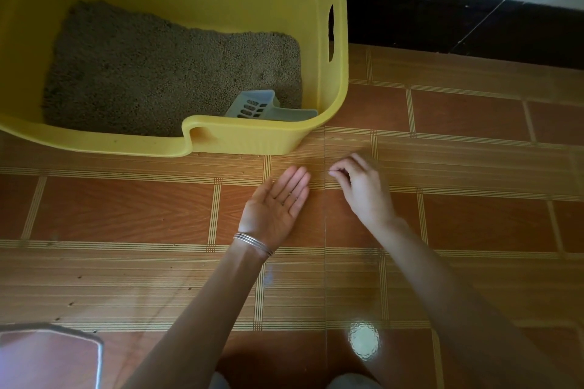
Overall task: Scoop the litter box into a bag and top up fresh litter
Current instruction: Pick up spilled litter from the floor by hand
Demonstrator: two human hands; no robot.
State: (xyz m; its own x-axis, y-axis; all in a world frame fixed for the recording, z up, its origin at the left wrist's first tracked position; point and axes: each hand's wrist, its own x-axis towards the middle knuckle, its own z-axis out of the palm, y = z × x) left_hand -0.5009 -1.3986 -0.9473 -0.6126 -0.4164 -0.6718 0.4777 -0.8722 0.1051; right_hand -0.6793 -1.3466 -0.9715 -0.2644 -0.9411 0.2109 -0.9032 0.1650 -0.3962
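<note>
My hands low over the floor tiles, just in front of the box.

My left hand (278, 202) lies palm up, fingers straight and together; my right hand (360, 183) pinches a tiny grain. The scoop (256, 106) rests on the litter (158, 73) at the box (259, 139) front wall.

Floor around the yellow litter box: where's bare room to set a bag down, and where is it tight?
Free: the floor tiles right of the litter box, up to the dark skirting; also the tiles left of the left hand. Tight: the strip before the box's front wall, where the left hand and right hand sit. Bottom-left corner holds a pinkish object.
</note>
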